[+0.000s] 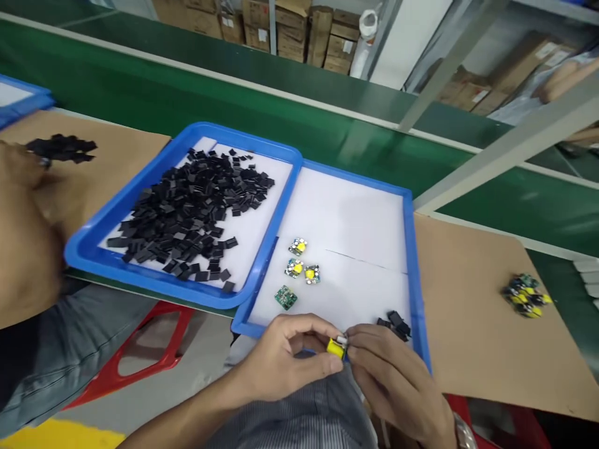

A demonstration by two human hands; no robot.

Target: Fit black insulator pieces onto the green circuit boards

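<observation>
Both of my hands meet over the front edge of the right-hand tray [418, 293]. Thumb and fingers of my left hand [285, 358] pinch a small circuit board [336, 348] with a yellow block on it. My right hand [397, 374] closes on the board's other side; its fingertips hide that part. Past my hands, several like boards with yellow parts [294, 268] lie on the white lining, with a green board [285, 297] nearest. A few black pieces [395, 324] rest in the tray's front right corner, just beyond my right hand.
A blue tray [281, 218] heaped with black flat pieces [196, 206] overlaps the tray at left. Farther left, a co-worker's arm [28, 231] reaches near another black pile [63, 148]. Several boards [526, 295] sit clustered on the brown surface at right. A slanted post [515, 140] rises behind.
</observation>
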